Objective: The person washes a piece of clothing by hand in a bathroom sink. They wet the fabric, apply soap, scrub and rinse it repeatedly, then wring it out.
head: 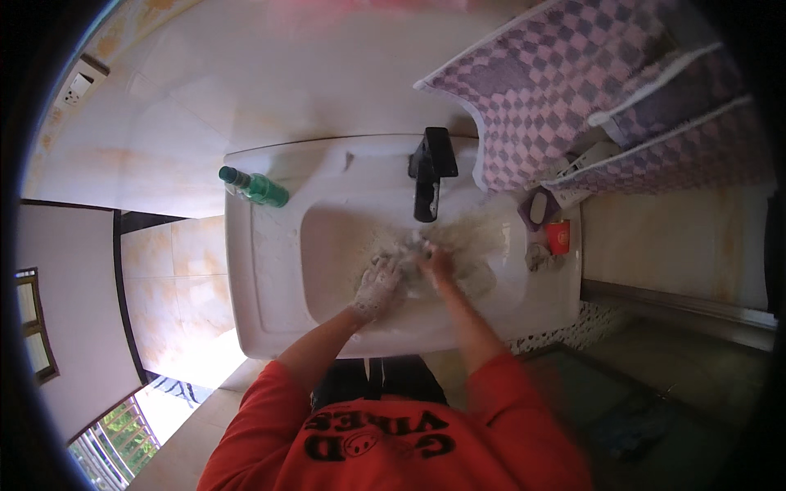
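Both my hands are down inside a white washbasin (264, 294), below a black tap (428, 184). Suds cover my left hand (376, 287), which lies palm down in the basin with its fingers pointing towards the tap. My right hand (436, 262) is just to its right, under the spout, with its fingers bent and blurred. Splashing water and foam hide the fingertips, so I cannot tell whether the right hand holds something. Cloudy, foamy water (473, 276) surrounds the hands.
A green bottle (267, 190) lies or leans at the basin's back left. On the right ledge are a red cup (558, 237), a purple-and-white item (538, 208) and a small clear object (538, 256). Checked towels (540, 110) hang over the back right corner.
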{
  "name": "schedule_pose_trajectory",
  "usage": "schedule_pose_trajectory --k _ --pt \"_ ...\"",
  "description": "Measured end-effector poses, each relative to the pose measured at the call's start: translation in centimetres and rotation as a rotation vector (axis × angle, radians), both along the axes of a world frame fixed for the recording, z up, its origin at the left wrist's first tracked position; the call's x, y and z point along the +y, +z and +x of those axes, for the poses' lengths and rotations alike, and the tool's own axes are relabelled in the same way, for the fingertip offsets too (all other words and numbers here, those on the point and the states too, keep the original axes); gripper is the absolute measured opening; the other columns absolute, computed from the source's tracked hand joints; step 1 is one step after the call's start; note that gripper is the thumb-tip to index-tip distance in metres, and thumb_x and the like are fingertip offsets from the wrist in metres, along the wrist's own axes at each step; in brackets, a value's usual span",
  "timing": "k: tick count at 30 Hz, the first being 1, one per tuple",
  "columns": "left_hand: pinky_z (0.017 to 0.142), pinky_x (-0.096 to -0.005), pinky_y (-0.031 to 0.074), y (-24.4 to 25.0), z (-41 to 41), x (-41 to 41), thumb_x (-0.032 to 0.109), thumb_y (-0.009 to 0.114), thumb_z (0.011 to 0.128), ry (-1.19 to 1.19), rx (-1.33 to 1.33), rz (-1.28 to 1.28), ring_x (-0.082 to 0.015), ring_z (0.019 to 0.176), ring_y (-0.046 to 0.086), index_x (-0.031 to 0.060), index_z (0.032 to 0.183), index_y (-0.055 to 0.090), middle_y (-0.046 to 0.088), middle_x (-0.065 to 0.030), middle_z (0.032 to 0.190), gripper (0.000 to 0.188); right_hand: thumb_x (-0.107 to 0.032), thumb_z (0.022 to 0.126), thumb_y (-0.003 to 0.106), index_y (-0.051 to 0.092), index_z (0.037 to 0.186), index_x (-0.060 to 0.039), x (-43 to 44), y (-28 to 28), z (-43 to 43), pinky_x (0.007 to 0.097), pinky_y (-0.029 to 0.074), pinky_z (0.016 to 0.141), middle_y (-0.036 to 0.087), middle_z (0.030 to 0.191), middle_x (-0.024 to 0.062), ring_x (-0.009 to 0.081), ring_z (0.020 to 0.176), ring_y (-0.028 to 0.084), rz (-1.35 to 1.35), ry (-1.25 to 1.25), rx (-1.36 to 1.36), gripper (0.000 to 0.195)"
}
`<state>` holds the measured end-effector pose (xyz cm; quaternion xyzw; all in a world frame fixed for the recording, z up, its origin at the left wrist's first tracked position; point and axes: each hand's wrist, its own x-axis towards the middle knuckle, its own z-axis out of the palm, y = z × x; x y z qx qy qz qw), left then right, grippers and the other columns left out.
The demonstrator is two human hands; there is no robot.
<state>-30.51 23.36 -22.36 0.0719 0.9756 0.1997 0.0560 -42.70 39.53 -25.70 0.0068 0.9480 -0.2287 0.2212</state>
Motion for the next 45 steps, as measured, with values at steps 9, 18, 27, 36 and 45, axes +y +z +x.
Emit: schedule_pose_trajectory --k 9,18,27,36,45 --pt "0.103 -0.0415 0.031 -10.3 0.1 1.9 0.033 0.051 0.087 0.065 -0.236 0.078 -0.0329 0.125 0.039 0.0044 0.133 0.040 0.041 -0.0181 0.134 0.055 -0.039 0.073 0.067 0.066 0.099 -0.0152 -10.1 2.2 8.9 0.0466 0.047 0.075 0.064 0.081 0.0150 0.0343 0.094 0.059 0.055 -0.004 0.102 0.035" --pt "0.102 -0.0429 0.033 -5.6 -3.4 0.8 0.031 0.042 0.092 -0.192 -0.316 -0.172 -0.0354 0.124 0.040 0.0011 0.129 0.042 0.044 -0.0201 0.131 0.047 -0.044 0.060 0.075 0.064 0.103 -0.0130 -8.4 -4.7 -4.2 0.0432 0.047 0.078 0.065 0.097 0.0119 0.0318 0.086 0.062 0.215 0.279 0.386 0.054" --pt "0.098 -0.0410 0.037 -3.7 -2.3 -3.0 0.020 0.039 0.092 0.520 -0.365 0.785 -0.0335 0.111 0.049 0.0035 0.133 0.038 0.049 -0.0204 0.124 0.045 -0.034 0.073 0.072 0.062 0.103 -0.0093 0.2 -3.7 -1.0 0.0461 0.042 0.084 0.049 0.106 0.0176 0.0360 0.099 0.047 0.115 0.061 0.359 0.040" --pt "0.095 -0.0382 0.037 -15.8 1.2 -2.0 0.030 0.042 0.093 0.349 -0.329 0.721 -0.0326 0.107 0.050 0.0048 0.129 0.041 0.052 -0.0158 0.118 0.043 -0.026 0.067 0.078 0.061 0.092 -0.0073 -10.1 1.4 12.1 0.0473 0.045 0.081 0.052 0.111 0.0225 0.0412 0.102 0.052 -0.229 -0.271 0.242 0.035" --pt "0.086 -0.0404 0.041 -7.3 -4.1 -2.2 0.032 0.043 0.093 0.493 -0.545 0.904 -0.0360 0.099 0.055 0.0070 0.118 0.050 0.058 -0.0149 0.110 0.036 -0.038 0.067 0.071 0.065 0.087 -0.0077 -9.3 -3.6 -0.7 0.0450 0.047 0.066 0.063 0.084 0.0129 0.0347 0.079 0.061 0.140 0.121 0.395 0.037"
